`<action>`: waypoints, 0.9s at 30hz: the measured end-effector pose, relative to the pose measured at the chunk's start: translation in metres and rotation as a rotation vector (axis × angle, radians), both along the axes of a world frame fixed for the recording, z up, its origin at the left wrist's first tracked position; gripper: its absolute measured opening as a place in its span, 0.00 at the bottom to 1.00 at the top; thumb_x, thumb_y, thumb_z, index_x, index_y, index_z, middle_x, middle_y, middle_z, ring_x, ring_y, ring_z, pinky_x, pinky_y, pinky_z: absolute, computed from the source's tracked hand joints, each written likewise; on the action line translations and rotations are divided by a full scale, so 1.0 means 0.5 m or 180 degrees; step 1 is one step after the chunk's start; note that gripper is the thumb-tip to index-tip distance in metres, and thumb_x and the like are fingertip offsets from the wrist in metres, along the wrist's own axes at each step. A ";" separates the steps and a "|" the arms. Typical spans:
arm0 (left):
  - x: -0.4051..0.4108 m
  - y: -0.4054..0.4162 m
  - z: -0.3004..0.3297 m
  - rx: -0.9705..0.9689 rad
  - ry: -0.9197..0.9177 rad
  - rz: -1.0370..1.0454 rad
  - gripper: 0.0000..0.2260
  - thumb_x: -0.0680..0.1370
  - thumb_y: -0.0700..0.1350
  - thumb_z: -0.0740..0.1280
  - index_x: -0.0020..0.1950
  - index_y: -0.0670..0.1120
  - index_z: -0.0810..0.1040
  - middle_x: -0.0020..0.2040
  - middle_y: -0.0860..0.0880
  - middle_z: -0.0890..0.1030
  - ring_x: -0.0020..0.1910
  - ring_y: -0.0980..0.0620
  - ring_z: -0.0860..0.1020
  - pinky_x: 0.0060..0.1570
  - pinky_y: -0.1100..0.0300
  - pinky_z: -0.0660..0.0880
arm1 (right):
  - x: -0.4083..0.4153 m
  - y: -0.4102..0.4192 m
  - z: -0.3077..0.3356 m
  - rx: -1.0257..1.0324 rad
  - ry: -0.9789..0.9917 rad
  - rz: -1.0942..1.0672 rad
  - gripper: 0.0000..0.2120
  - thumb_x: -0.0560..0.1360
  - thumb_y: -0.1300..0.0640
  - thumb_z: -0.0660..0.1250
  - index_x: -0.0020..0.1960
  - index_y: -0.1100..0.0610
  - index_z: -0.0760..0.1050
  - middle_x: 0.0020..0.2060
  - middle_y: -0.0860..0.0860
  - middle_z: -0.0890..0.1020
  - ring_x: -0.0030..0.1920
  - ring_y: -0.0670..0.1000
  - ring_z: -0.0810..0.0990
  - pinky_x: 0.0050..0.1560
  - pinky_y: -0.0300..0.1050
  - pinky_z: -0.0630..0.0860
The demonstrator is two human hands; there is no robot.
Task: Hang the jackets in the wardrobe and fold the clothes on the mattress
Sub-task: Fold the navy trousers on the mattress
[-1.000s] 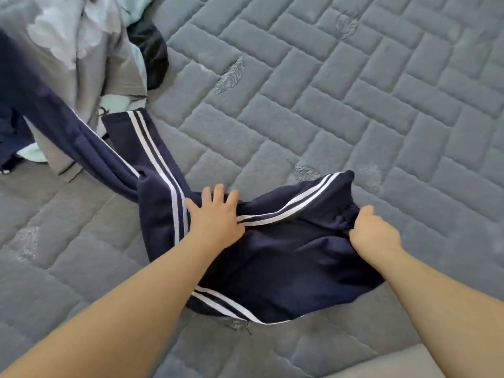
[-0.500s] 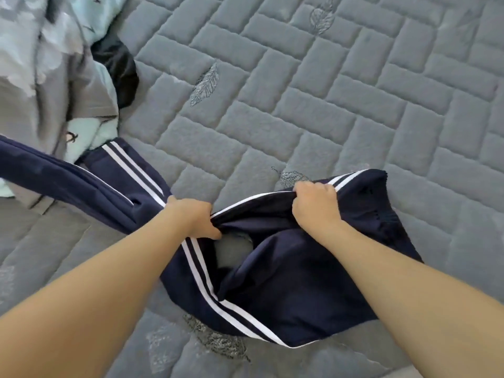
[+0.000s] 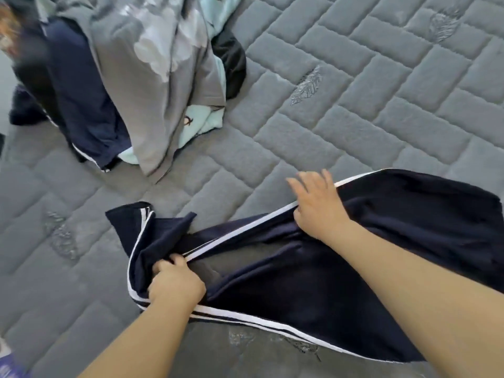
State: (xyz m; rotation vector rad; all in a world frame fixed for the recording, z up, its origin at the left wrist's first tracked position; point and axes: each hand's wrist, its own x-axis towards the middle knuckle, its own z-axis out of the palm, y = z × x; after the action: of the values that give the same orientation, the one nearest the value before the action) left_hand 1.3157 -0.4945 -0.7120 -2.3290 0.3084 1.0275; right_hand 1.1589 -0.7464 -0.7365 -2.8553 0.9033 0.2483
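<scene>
Folding step: navy trousers (image 3: pixel 341 282) lower right on mattress (image 3: pixel 354 110). Left hand (image 3: pixel 174 285) pinches bunched leg; right hand (image 3: pixel 317 205) spread, pressing stripe. Next: probably straighten the leg, then fold.

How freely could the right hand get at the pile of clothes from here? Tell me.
Probably yes, with a stretch. The right hand lies open on the navy trousers, holding nothing, and only bare mattress lies between it and the pile of clothes. The pile sits far off to the left.

Matt cloth trousers (image 3: pixel 313 290), quilted mattress (image 3: pixel 354 105)
</scene>
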 end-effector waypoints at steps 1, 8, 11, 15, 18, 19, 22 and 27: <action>-0.006 0.010 0.001 0.0100 0.0332 0.0096 0.33 0.81 0.50 0.58 0.79 0.39 0.48 0.76 0.34 0.55 0.73 0.37 0.64 0.70 0.50 0.65 | 0.027 0.045 -0.005 0.0182 0.0093 0.0331 0.32 0.74 0.55 0.62 0.77 0.56 0.60 0.74 0.56 0.63 0.73 0.58 0.61 0.76 0.60 0.46; 0.031 0.037 0.029 -0.0469 0.0850 -0.0539 0.19 0.79 0.49 0.60 0.68 0.44 0.72 0.66 0.43 0.75 0.63 0.41 0.75 0.52 0.53 0.72 | 0.160 0.150 -0.010 0.0268 0.0517 0.0442 0.10 0.79 0.59 0.57 0.57 0.55 0.74 0.56 0.54 0.76 0.57 0.58 0.74 0.56 0.50 0.67; 0.079 0.067 0.008 -0.1091 -0.0467 -0.1371 0.24 0.74 0.53 0.67 0.66 0.50 0.63 0.65 0.46 0.67 0.62 0.43 0.68 0.47 0.51 0.70 | 0.175 0.135 0.009 0.0104 0.0482 0.0244 0.10 0.79 0.59 0.57 0.56 0.55 0.74 0.54 0.54 0.76 0.55 0.58 0.74 0.52 0.49 0.66; 0.139 0.092 -0.016 -0.0994 -0.0464 -0.1668 0.20 0.76 0.52 0.64 0.67 0.53 0.66 0.68 0.46 0.66 0.65 0.42 0.66 0.58 0.44 0.66 | 0.185 0.134 0.036 -0.0191 0.0636 0.0228 0.07 0.77 0.61 0.57 0.53 0.56 0.71 0.53 0.55 0.73 0.54 0.58 0.71 0.51 0.48 0.65; 0.183 0.070 0.002 -0.1452 -0.0157 -0.1168 0.08 0.75 0.48 0.61 0.52 0.48 0.73 0.54 0.47 0.77 0.51 0.42 0.75 0.47 0.52 0.69 | 0.201 0.132 0.058 -0.0408 0.0794 0.0105 0.06 0.76 0.61 0.59 0.52 0.56 0.71 0.56 0.56 0.69 0.56 0.58 0.69 0.50 0.49 0.65; 0.201 0.062 0.015 -0.1499 -0.0170 -0.1058 0.06 0.75 0.47 0.62 0.50 0.47 0.73 0.48 0.47 0.78 0.45 0.43 0.76 0.43 0.54 0.68 | 0.214 0.129 0.068 -0.0451 0.0748 0.0008 0.06 0.76 0.61 0.59 0.52 0.56 0.71 0.57 0.57 0.69 0.56 0.59 0.69 0.50 0.49 0.66; 0.266 0.044 0.050 -0.1411 -0.0576 -0.0878 0.09 0.74 0.47 0.64 0.52 0.47 0.76 0.47 0.47 0.78 0.49 0.41 0.78 0.47 0.53 0.71 | 0.269 0.104 0.092 -0.0133 0.0276 -0.0546 0.09 0.77 0.64 0.56 0.56 0.59 0.71 0.56 0.61 0.72 0.54 0.63 0.74 0.47 0.52 0.68; 0.356 0.069 0.075 -0.0918 -0.0867 -0.0720 0.15 0.75 0.43 0.60 0.61 0.48 0.76 0.62 0.44 0.78 0.63 0.40 0.75 0.65 0.44 0.66 | 0.317 0.059 0.118 0.0478 -0.0205 -0.1434 0.15 0.79 0.63 0.55 0.65 0.60 0.68 0.60 0.63 0.74 0.57 0.66 0.75 0.50 0.54 0.70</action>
State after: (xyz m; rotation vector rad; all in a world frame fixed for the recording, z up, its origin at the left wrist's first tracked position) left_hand 1.4937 -0.4601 -0.6743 -2.5776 0.6291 0.5784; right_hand 1.3173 -0.7170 -0.6778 -2.4264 1.4093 0.1621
